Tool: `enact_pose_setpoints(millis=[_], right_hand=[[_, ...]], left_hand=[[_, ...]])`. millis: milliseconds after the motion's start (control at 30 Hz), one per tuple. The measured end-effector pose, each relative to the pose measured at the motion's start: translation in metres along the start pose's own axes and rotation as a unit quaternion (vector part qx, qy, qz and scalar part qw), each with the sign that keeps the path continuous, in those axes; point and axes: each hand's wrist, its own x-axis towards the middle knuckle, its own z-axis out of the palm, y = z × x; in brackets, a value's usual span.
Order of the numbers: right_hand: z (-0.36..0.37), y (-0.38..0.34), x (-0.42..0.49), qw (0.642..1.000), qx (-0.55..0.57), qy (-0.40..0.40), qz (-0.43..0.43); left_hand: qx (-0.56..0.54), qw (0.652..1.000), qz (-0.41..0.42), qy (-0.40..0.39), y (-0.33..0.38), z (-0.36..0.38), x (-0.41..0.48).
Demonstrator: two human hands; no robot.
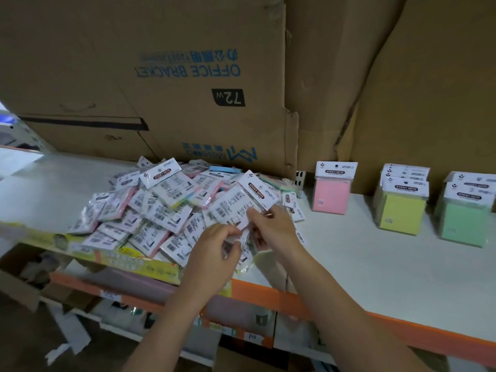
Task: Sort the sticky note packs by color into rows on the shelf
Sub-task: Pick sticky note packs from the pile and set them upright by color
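Head view: pinching a raised pack [243, 200] with the right hand [271, 226], apparently clutching another pack [247, 252] with the left hand [217, 245]; crowding the pile [150, 208] leftward, facing pink stack [332, 196], yellow stack [401, 212], green stack [464, 224] rightward.

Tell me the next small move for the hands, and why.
Probably turn the pack pinched by the right hand face up: only its white printed back shows, so its colour is unclear, and the pink row, yellow row and green row wait to the right. The left hand grips another pack.
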Motion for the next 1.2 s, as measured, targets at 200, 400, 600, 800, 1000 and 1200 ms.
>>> enact_pose_setpoints(millis=[200, 400, 600, 800, 1000, 1200], right_hand=[[-0.025, 0.01, -0.017, 0.992, 0.094, 0.075, -0.028], [-0.08, 0.029, -0.026, 0.971, 0.124, 0.2, -0.042], [-0.103, 0.035, -0.02, 0.967, 0.103, 0.234, -0.011], [-0.114, 0.04, -0.02, 0.964, 0.136, 0.23, 0.002], [-0.112, 0.033, -0.009, 0.965, 0.185, 0.182, 0.029], [-0.095, 0.018, 0.006, 0.974, 0.169, 0.142, 0.048]], left_hand=[[-0.01, 0.999, 0.048, 0.016, -0.007, -0.002, 0.006], [0.034, 0.992, 0.117, -0.024, 0.022, 0.015, 0.066], [0.292, 0.916, 0.165, -0.222, 0.044, 0.052, 0.139], [0.303, 0.907, 0.182, -0.231, 0.023, 0.065, 0.167], [0.318, 0.913, 0.188, -0.171, 0.016, 0.065, 0.172], [0.277, 0.934, 0.196, -0.113, 0.03, 0.048, 0.155]])
